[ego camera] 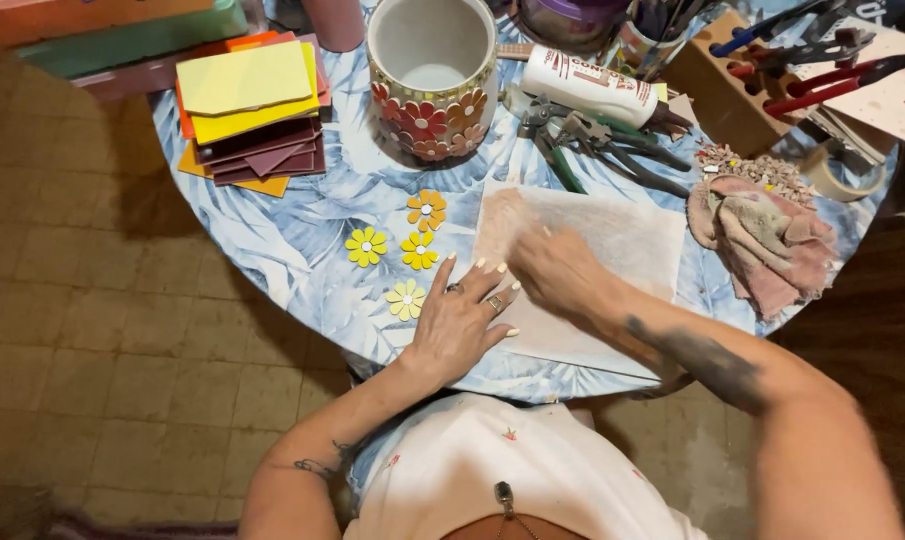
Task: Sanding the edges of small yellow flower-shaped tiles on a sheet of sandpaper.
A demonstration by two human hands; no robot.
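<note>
Two hands lie on a pale sheet (612,250) spread over the round table (302,250); left hand (462,320) flat, fingers splayed, pinning its seven-o'clock corner; right hand (552,270) blurred, fingers curled loosely, grasp unclear; four flower tiles (402,250) at nine o'clock; mosaic pot (432,75) at eleven.

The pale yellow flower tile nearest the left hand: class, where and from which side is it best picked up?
Probably by its petal edges, pinched from above. The pale yellow flower tile lies flat on the round table, so only its rim offers a grip. Come in from the left, where the cloth is bare; the left hand rests flat just right of it, and another yellow flower lies beyond.
</note>
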